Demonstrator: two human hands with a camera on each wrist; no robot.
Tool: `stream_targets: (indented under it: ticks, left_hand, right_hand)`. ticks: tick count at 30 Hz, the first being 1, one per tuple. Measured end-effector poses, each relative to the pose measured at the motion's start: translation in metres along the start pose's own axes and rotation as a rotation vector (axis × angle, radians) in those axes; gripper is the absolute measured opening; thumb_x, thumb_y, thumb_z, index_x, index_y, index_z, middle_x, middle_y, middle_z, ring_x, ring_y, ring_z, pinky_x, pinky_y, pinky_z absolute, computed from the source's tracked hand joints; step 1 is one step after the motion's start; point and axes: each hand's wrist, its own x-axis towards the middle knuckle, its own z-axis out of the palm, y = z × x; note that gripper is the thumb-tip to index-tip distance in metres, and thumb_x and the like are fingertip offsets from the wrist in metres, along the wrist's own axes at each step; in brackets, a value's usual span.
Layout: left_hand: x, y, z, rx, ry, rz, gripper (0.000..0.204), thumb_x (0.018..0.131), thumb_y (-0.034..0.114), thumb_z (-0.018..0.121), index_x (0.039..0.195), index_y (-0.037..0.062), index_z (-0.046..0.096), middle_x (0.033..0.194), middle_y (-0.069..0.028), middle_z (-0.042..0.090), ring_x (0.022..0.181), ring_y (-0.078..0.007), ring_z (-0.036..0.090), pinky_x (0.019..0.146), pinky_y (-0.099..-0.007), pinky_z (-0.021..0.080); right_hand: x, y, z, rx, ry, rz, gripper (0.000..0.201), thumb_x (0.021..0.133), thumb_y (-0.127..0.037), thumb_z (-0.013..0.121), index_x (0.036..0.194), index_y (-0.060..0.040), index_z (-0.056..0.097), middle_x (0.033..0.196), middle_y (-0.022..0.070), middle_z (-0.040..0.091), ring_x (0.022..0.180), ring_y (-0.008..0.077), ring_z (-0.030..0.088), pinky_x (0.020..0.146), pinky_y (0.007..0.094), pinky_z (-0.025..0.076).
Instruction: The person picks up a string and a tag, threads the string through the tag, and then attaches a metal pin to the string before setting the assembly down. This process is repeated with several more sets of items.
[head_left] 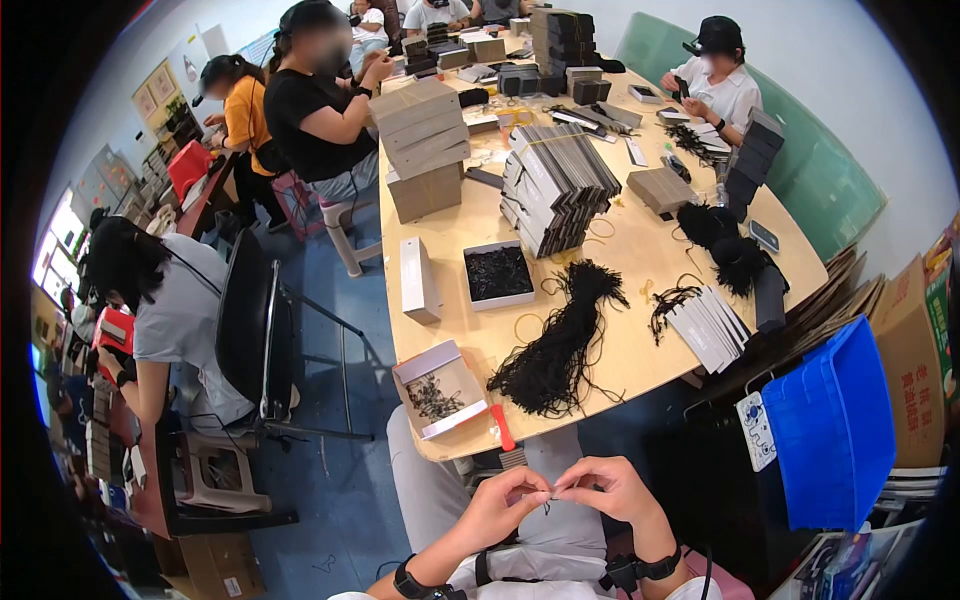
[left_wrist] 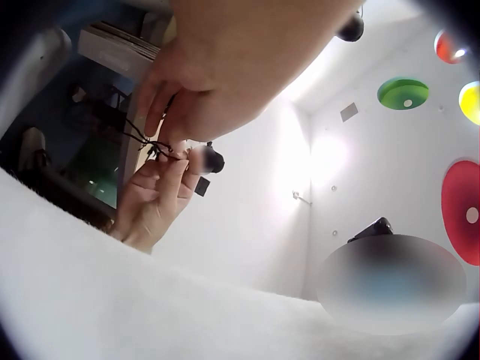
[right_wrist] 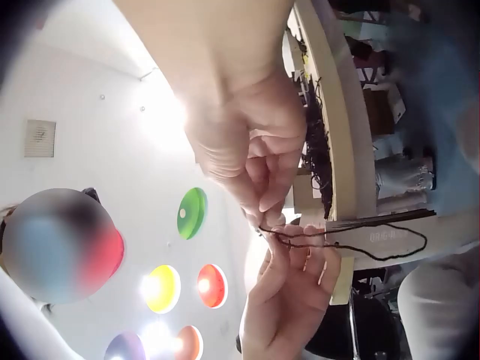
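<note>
Over the lap, both hands meet fingertip to fingertip at a thin black cord (right_wrist: 390,257). My left hand (head_left: 508,508) pinches it from the left, thumb against forefinger. From the other side my right hand (head_left: 612,490) pinches the same spot, its other fingers curled. In the right wrist view the cord hangs out in a long loop past the left fingers. The left wrist view shows dark strands between the hands, with the exact joining point hidden by fingertips. On the table edge ahead lies a large bundle of black cords (head_left: 560,350).
An open box (head_left: 425,363) with small dark pieces sits at the near table edge, beside a red strip (head_left: 502,428). Behind are a white box (head_left: 505,299) of black pieces and stacked grey-white cards (head_left: 545,190). A blue bin (head_left: 835,430) stands at right. Other people sit around.
</note>
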Motion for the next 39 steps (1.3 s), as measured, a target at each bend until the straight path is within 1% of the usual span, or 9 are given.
stream_targets:
  ticks: [2,3,5,8,12,20,25,31,39]
  left_hand:
    - [0.0,0.002,-0.001,0.025,-0.007,-0.019,0.01,0.092,0.005,0.058,0.098,-0.0024,0.056,0.089,-0.0039,0.061,0.081,-0.0088,0.058,0.071,-0.0234,0.05]
    - [0.0,0.003,-0.001,0.042,-0.011,-0.019,0.01,0.092,0.006,0.058,0.098,-0.0025,0.057,0.088,-0.0032,0.061,0.079,-0.0083,0.058,0.071,-0.0229,0.049]
    - [-0.001,0.002,-0.001,0.059,-0.013,-0.02,0.011,0.092,0.006,0.059,0.098,-0.0027,0.058,0.087,-0.0025,0.061,0.078,-0.0078,0.059,0.07,-0.0224,0.049]
    - [0.0,0.002,-0.002,0.136,-0.02,-0.054,0.011,0.092,0.007,0.059,0.098,-0.003,0.059,0.087,-0.0024,0.062,0.076,-0.0067,0.058,0.069,-0.0214,0.049]
    - [0.001,0.003,0.0,0.177,-0.031,-0.068,0.012,0.092,0.008,0.06,0.097,-0.0031,0.06,0.086,-0.0021,0.062,0.074,-0.0057,0.057,0.067,-0.0209,0.048]
    - [0.003,-0.006,0.0,0.043,-0.204,-0.025,0.012,0.095,0.011,0.056,0.097,-0.0007,0.056,0.089,0.0,0.057,0.081,-0.0045,0.051,0.072,-0.0211,0.045]
    - [0.002,0.0,0.001,-0.091,-0.228,-0.078,0.014,0.096,0.015,0.055,0.097,0.0004,0.054,0.088,0.0017,0.053,0.082,-0.0054,0.049,0.074,-0.0216,0.043]
    - [0.004,0.001,-0.001,-0.268,-0.242,-0.119,0.014,0.093,0.014,0.059,0.095,0.0002,0.057,0.088,0.001,0.057,0.08,-0.0054,0.051,0.072,-0.0205,0.043]
    - [0.004,0.002,-0.004,-0.241,-0.273,-0.141,0.013,0.091,0.013,0.062,0.094,-0.0001,0.061,0.087,0.0002,0.06,0.079,-0.0052,0.053,0.072,-0.0203,0.043]
  right_hand:
    - [0.0,-0.008,0.005,-0.264,0.024,-0.058,0.013,0.079,-0.003,0.072,0.09,0.0002,0.067,0.082,0.0069,0.067,0.07,0.0138,0.065,0.063,0.0242,0.052]
    - [0.0,-0.009,0.006,-0.264,0.023,-0.059,0.013,0.079,-0.003,0.072,0.09,0.0002,0.067,0.082,0.0069,0.067,0.07,0.0138,0.065,0.063,0.0242,0.052]
    - [-0.001,-0.01,0.008,-0.49,0.03,-0.115,0.013,0.078,-0.007,0.073,0.085,-0.001,0.065,0.081,0.0072,0.066,0.068,0.0161,0.064,0.059,0.0252,0.051]
    - [0.0,-0.006,0.007,-0.594,0.006,-0.237,0.015,0.077,-0.01,0.074,0.082,-0.0008,0.063,0.078,0.0068,0.065,0.064,0.0169,0.062,0.057,0.0269,0.049]
    - [0.002,0.0,0.004,-0.578,-0.04,-0.261,0.016,0.076,-0.01,0.075,0.082,-0.0015,0.063,0.074,0.0057,0.062,0.061,0.0156,0.057,0.054,0.0272,0.046]
    - [-0.001,0.002,-0.001,-0.427,-0.13,-0.083,0.016,0.075,-0.011,0.076,0.08,-0.0033,0.063,0.072,0.0035,0.06,0.061,0.0131,0.054,0.053,0.0244,0.044]
    - [-0.002,0.002,-0.004,-0.366,-0.126,-0.159,0.012,0.077,-0.008,0.073,0.083,-0.0029,0.064,0.075,0.0039,0.062,0.063,0.0139,0.056,0.054,0.0242,0.044]
    - [-0.003,0.003,-0.008,-0.346,-0.164,-0.206,0.008,0.079,-0.004,0.07,0.086,-0.0028,0.065,0.081,0.0052,0.064,0.066,0.0144,0.058,0.054,0.0246,0.043]
    - [-0.004,-0.001,-0.004,-0.277,-0.142,-0.172,0.012,0.078,-0.002,0.07,0.089,-0.0019,0.065,0.082,0.0057,0.064,0.068,0.015,0.059,0.056,0.0253,0.045]
